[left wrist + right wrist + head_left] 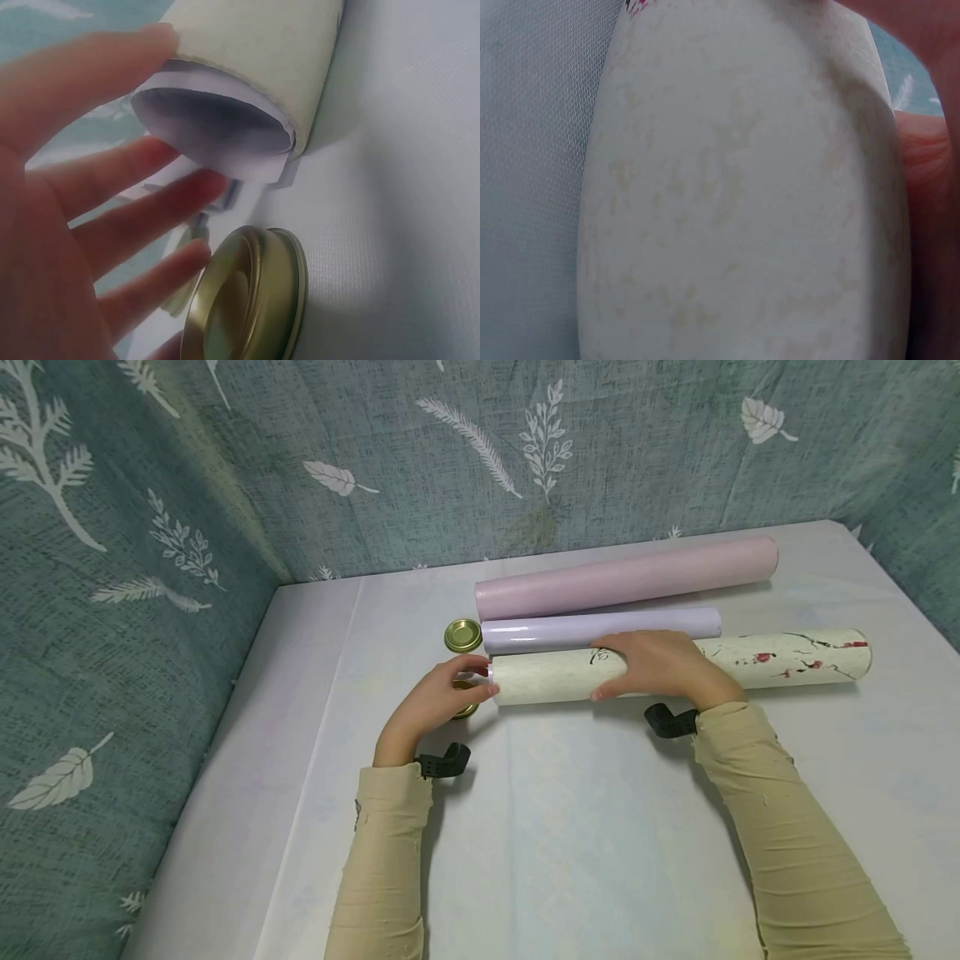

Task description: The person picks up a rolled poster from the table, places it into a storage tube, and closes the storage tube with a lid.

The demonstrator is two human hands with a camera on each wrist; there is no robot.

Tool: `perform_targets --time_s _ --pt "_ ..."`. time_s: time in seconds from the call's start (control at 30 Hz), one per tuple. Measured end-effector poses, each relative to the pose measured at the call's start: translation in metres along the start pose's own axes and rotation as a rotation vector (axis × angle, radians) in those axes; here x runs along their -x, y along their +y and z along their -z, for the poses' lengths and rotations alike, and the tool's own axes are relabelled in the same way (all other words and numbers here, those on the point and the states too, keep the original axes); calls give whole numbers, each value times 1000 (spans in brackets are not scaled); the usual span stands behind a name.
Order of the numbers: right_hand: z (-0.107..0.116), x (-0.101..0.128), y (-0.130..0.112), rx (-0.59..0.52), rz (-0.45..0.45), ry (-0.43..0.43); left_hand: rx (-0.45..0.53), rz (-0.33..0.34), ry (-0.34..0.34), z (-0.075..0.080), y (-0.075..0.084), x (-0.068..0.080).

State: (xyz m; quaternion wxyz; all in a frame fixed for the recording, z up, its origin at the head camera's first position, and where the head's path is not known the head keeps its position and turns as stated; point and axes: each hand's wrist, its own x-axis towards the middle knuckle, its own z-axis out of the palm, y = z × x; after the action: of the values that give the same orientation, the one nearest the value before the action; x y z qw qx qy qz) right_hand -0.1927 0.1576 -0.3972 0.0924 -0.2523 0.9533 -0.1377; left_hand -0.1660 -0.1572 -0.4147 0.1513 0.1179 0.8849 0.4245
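A cream tube [540,678] with dark branches and red blossoms lies across the table, its left end open. A white rolled sheet [225,161] sticks out a little from that end. My left hand [442,697] is at this opening, fingers spread and nearly straight. Its thumb [142,49] lies at the tube's rim, and its fingertips [206,184] are right at the sheet's lower edge. My right hand [660,664] grips the tube near its middle from above, thumb on the near side. A gold lid [247,292] stands out below the left fingers, partly hidden by that hand in the head view.
Behind the cream tube lie a shiny lilac roll [600,628] and a longer pink roll [630,578]. Another gold lid [462,635] rests by the lilac roll's left end. A patterned green curtain [450,468] hangs behind the white-covered table [570,827].
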Motion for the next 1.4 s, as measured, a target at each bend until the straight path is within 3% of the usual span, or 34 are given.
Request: perform_targets --time_s 0.7,1.2,1.4 --pt "1 -1 -1 -1 4 9 4 -61 3 0 1 -1" --pt "2 -1 -2 6 -4 -2 -55 -63 -19 1 3 -1" --pt "1 1 -1 -5 -5 -5 -75 -28 -21 -1 3 0"
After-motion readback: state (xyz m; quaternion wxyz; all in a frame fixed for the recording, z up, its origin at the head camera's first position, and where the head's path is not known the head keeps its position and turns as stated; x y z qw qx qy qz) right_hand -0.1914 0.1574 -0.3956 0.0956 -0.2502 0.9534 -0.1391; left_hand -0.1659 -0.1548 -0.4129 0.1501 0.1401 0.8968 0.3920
